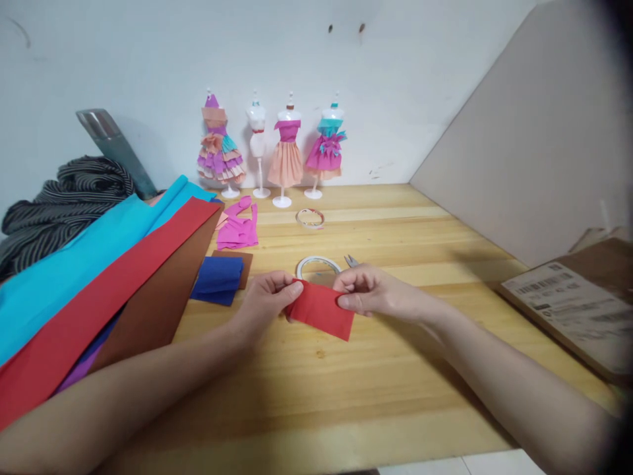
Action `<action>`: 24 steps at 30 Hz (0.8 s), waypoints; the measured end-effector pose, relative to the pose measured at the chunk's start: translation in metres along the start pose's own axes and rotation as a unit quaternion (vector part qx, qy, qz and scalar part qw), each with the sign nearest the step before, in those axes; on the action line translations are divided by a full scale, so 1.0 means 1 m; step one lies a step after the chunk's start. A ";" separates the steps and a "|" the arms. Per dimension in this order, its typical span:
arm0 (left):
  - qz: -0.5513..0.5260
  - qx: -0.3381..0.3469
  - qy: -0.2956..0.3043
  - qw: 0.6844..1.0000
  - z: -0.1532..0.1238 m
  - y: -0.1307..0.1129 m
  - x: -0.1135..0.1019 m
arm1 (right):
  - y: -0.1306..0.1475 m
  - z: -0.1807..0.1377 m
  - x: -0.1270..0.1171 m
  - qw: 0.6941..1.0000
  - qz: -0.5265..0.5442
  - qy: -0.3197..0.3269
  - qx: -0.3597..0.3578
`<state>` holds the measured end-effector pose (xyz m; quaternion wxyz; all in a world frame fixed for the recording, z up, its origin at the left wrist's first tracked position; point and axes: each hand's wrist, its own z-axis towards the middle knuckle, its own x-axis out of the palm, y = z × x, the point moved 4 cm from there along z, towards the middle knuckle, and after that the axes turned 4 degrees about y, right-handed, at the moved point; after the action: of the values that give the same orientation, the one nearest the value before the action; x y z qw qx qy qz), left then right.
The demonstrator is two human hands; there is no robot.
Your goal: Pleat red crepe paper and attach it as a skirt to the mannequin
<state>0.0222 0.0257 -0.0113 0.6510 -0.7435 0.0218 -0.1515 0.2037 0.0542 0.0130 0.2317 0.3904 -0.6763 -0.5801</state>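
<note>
Head view shows your left hand [264,297] and your right hand [368,293] meeting over the middle of the wooden table [346,396], with the small red piece [321,310] held between them. Your left hand pinches its upper left corner, thumb on top and fingers curled under. Your right hand grips the upper right edge, its thumb pressed along the front and its fingers folded behind. Both hands are closed tight on it, and the red piece hangs down and to the right, lifted just off the table.

Just behind your hands lies a tape roll [318,267], partly hidden by your fingers, and a metal tip [351,261] shows beside it; you cannot tell what tool it belongs to. A second tape roll [310,218] lies farther back. To the left of your left hand sits a folded blue piece [217,278] on a brown piece [246,260], with pink pieces [239,227] behind them. Long cyan sheet [74,270], red sheet [99,297] and brown sheet [158,297] fan across the left side. Four small dress forms [287,148] stand against the wall, and a cardboard box [568,303] lies at the right edge
</note>
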 end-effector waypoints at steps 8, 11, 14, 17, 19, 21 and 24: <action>0.010 -0.005 0.056 0.998 0.004 0.011 -0.002 | -0.005 -0.001 -0.012 0.998 -0.051 0.040 0.004; -0.003 -0.024 0.070 0.997 0.004 0.012 -0.001 | -0.005 0.000 -0.016 0.993 -0.108 0.053 -0.006; -0.007 -0.031 0.090 0.995 0.002 0.010 0.002 | -0.003 0.001 -0.014 0.988 -0.135 0.067 -0.020; -0.023 -0.029 0.118 0.992 0.000 0.008 0.005 | 0.000 0.001 -0.010 0.993 -0.112 -0.021 -0.029; -0.033 -0.025 0.120 0.992 -0.001 0.006 0.007 | 0.004 -0.001 -0.004 0.987 -0.085 -0.126 -0.060; -0.037 -0.024 0.115 0.992 -0.002 0.006 0.008 | 0.008 -0.003 0.008 0.982 -0.053 -0.156 -0.092; -0.046 -0.029 0.106 0.993 -0.002 0.006 0.008 | 0.011 -0.003 0.023 0.978 -0.063 -0.139 -0.139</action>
<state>0.0303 0.0210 -0.0152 0.6153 -0.7422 0.0612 -0.2585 0.1896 0.0346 0.0213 0.1500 0.3118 -0.5886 -0.7306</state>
